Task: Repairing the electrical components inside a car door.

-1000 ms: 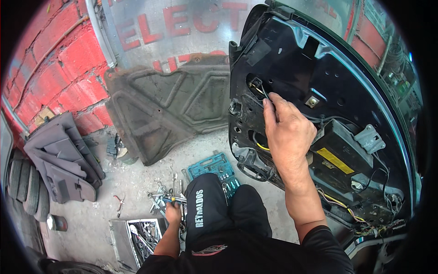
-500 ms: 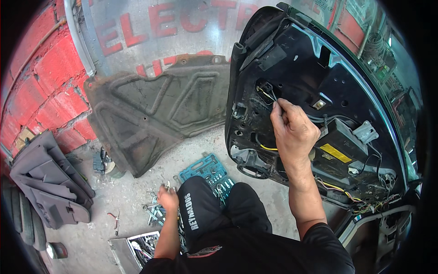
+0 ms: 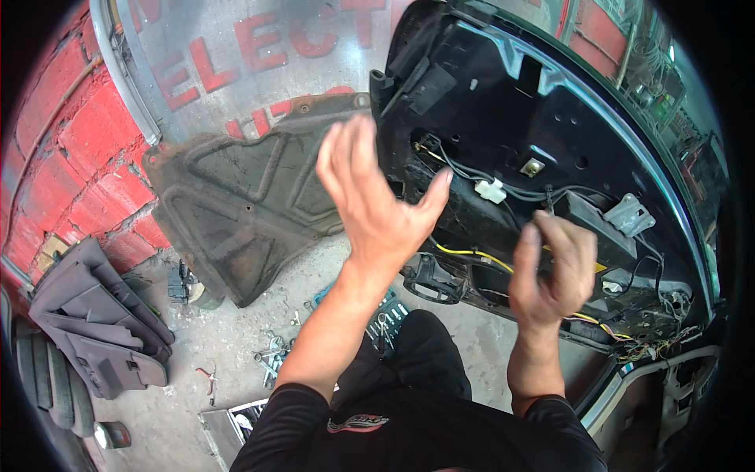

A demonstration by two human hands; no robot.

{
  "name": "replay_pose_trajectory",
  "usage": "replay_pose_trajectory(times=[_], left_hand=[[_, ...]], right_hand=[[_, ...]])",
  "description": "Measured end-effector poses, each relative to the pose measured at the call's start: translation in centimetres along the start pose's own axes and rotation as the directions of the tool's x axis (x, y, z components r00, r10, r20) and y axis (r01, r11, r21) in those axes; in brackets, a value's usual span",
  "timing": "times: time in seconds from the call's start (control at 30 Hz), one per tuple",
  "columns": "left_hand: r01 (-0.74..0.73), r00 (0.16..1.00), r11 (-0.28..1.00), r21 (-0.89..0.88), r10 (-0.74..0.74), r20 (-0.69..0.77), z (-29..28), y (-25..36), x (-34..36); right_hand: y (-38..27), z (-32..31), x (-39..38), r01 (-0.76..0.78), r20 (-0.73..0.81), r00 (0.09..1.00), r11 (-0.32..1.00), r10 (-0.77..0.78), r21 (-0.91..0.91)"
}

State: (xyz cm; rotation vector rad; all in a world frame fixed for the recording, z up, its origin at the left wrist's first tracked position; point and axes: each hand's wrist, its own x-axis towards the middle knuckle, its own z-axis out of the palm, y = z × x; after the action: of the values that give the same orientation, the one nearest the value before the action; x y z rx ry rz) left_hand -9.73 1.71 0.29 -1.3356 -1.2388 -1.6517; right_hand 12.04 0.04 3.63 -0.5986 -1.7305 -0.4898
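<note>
My left hand (image 3: 377,197) is raised at the near-left end of a stripped car door (image 3: 503,118), fingers and thumb spread and nothing in it. Lower right, my right hand (image 3: 554,271) is in front of the door, slightly blurred; its fingers curl loosely, apart from the thumb, and I see nothing held. Between the hands a white plastic connector (image 3: 491,191) sits on a dark wiring harness (image 3: 515,191) running across the door. The harness comes from an opening (image 3: 429,145) near the door's left end. A yellow wire (image 3: 456,249) runs below, partly behind my right hand.
A moulded dark liner (image 3: 236,197) leans on a metal sheet (image 3: 212,55). Grey trim panels (image 3: 102,330) stand at left. Loose wrenches (image 3: 273,358), a socket set (image 3: 385,318), red-handled pliers (image 3: 208,380) and a metal toolbox (image 3: 224,429) lie on the floor.
My left hand has risen from beside the tools to the door, its fingers now spread. My right hand has let go of the wires near the opening and moved down and right. The white connector now shows.
</note>
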Motion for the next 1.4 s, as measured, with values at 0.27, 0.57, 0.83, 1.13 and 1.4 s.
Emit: replay_pose_trajectory(times=[0.27,0.57,0.83,1.13,1.4], left_hand=[[0.084,0.987,0.996,0.039,-0.089,0.133,3.0,1.3,1.4],[0.096,0.994,0.985,0.145,-0.101,0.029,3.5,3.1,0.0],[0.089,0.995,0.954,0.286,-0.096,0.013,4.9,4.6,-1.1],[0.008,0.992,0.97,0.242,-0.038,0.12,3.5,6.9,-2.3],[0.623,0.692,0.412,-0.666,-0.687,0.223,0.4,5.5,-5.7]], right_hand=[[6.4,-4.9,-1.2,-0.129,-0.015,0.992,0.967,0.129,-0.222],[9.2,-5.3,-2.7,-0.073,-0.014,0.997,0.984,0.072,-0.16],[11.0,-5.4,-3.6,-0.04,-0.032,0.999,0.993,0.037,-0.114],[11.5,-5.8,-4.0,-0.023,-0.027,0.999,0.995,0.02,-0.1],[10.4,-6.2,-3.6,-0.057,0.049,0.997,0.991,0.064,-0.118]])
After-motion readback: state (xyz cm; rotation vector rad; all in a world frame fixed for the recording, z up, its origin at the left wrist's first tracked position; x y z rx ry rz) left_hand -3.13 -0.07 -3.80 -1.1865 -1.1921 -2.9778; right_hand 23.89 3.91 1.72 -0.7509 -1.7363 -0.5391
